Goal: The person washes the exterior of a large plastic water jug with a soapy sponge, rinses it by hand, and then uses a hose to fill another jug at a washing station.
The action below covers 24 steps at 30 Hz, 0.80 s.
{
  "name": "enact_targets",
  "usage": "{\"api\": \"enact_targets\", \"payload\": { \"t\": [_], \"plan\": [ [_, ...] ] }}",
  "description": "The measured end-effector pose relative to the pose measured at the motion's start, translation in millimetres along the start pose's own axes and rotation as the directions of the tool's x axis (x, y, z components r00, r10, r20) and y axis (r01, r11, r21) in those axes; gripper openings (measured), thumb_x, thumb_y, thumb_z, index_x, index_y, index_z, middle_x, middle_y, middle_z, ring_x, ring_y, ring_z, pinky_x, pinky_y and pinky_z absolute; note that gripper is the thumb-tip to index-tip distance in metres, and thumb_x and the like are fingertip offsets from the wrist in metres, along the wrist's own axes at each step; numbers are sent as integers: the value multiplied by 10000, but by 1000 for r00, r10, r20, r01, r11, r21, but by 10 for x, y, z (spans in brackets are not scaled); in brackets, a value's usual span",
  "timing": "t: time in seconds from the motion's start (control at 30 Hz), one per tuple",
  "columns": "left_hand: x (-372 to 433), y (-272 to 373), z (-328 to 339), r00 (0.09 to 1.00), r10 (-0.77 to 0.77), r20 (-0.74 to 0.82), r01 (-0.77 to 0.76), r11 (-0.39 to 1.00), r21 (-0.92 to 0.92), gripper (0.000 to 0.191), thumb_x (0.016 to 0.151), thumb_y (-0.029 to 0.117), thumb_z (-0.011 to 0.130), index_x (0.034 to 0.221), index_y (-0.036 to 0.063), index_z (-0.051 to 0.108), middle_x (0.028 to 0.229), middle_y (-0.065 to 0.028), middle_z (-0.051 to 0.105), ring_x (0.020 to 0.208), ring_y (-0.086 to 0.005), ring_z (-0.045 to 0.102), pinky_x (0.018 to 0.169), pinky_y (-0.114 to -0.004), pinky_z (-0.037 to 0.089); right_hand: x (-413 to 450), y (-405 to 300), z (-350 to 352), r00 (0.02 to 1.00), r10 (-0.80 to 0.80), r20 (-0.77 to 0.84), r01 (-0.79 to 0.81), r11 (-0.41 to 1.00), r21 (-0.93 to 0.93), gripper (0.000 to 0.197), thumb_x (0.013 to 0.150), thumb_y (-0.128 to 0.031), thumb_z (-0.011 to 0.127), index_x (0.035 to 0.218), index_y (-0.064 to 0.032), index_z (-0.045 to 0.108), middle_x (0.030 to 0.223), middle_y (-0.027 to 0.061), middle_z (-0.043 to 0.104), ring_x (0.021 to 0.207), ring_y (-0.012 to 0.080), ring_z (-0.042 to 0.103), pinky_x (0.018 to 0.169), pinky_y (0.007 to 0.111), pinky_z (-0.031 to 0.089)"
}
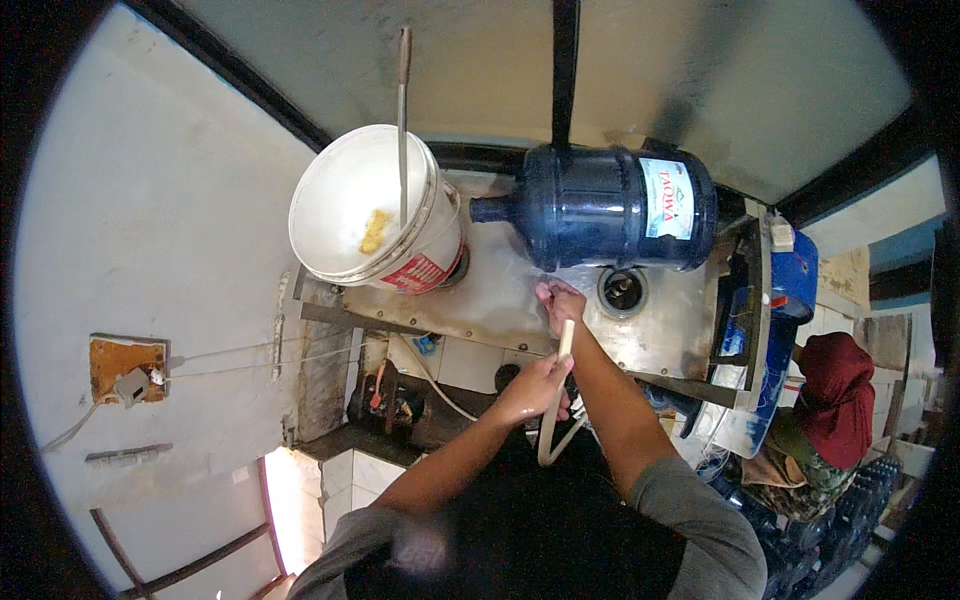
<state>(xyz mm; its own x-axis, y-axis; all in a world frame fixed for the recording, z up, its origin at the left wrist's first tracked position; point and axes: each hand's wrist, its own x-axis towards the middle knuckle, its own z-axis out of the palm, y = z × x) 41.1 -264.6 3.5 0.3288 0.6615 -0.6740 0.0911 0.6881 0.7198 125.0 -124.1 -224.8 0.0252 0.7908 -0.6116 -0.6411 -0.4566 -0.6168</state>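
Observation:
My left hand (534,386) grips a cream-coloured flexible hose (551,427), which bends in a loop close to my body. Its end points upward, beside my right wrist. Over the metal counter (499,307), my right hand (561,302) has its fingers curled; whether they hold anything is unclear. Just beyond it a dark blue water-cooler bottle (592,210) lies on its side, mouth to the left, with a label on its body. A round fitting (622,291) in the counter lies to the right of that hand.
At the counter's left stands a white plastic bucket (330,172), tilted in view, with a yellow sponge (375,231) and a long rod (403,150) inside. A wall socket board (129,369) with cords is at left. To the right are a blue container (795,274) and a person (817,435) beside several bottles (862,502).

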Motion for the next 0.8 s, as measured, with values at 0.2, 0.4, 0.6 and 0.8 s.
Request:
{"api": "enact_targets", "payload": {
  "t": [0.2, 0.4, 0.6, 0.8],
  "plan": [
    [-481, 156, 156, 1000, 30, -1, -30, 996, 88, 412, 1094, 406, 388, 1184, 22, 508, 699, -104, 622, 583, -208, 673, 554, -361, 573, 120, 100, 78, 908, 182, 377, 415, -264, -871, 212, 933, -180, 642, 1000, 17, 678, 780, 130, 683, 654, 271, 629, 566, 428, 513],
    [-617, 162, 243, 992, 121, 33, -125, 980, 154, 472, 1090, 445, 379, 1258, 19, 493, 706, -107, 647, 617, -216, 688, 604, -383, 573, 212, -207, 173, 706, 681, 194, 270, -6, -963, 257, 959, -209, 623, 1073, 18, 656, 984, 173, 690, 906, 313, 652, 787, 438, 522],
    [-421, 94, 50, 997, 31, -71, -31, 1000, 8, 418, 1096, 394, 401, 1241, 16, 506, 743, -86, 626, 621, -218, 679, 603, -381, 586, -871, -640, 281, 678, 499, 539, -385, 866, -317, 300, 979, -214, 604, 1155, 29, 620, 1189, 218, 679, 1145, 357, 656, 999, 459, 518],
    [-208, 223, 105, 982, 183, -52, -184, 983, -6, 437, 1090, 369, 438, 1362, 35, 514, 708, -59, 585, 556, -187, 646, 545, -347, 578, -1344, -1335, 276, 885, 116, 452, -242, 942, 232, 333, 997, -112, 550, 1280, 63, 532, 1336, 252, 596, 1264, 375, 587, 1111, 482, 466]
  ]
}}
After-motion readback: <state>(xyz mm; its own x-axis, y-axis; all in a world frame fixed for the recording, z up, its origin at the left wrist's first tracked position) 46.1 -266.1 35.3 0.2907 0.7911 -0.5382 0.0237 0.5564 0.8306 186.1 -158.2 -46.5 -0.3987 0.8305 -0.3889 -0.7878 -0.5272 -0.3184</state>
